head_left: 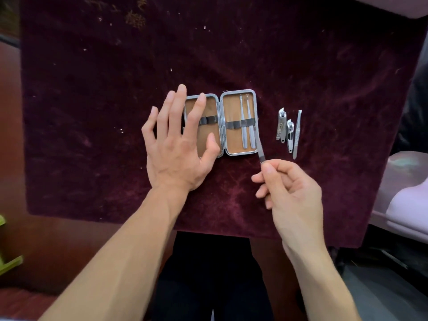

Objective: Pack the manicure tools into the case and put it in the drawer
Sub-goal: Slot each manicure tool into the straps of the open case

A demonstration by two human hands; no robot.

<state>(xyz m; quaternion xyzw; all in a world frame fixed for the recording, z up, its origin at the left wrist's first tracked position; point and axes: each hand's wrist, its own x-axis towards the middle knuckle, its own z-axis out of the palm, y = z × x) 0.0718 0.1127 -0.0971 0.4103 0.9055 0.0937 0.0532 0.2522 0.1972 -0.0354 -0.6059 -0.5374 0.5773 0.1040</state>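
Observation:
An open manicure case (231,142) with tan lining and a metal rim lies flat on a dark red velvet cloth (231,54). Two slim metal tools (246,121) sit under the elastic band in its right half. My left hand (178,140) lies with straight fingers over the case's left half. My right hand (289,188) pinches the lower end of a thin metal tool (259,144), whose tip reaches the right half's band at the rim. To the right of the case lie a large nail clipper (281,125), a small nail clipper (290,135) and tweezers (297,133).
The velvet cloth covers a small table, with its front edge just above my dark-clothed lap. A pale pink seat (410,200) stands at the right. A green object (7,258) shows at the lower left edge.

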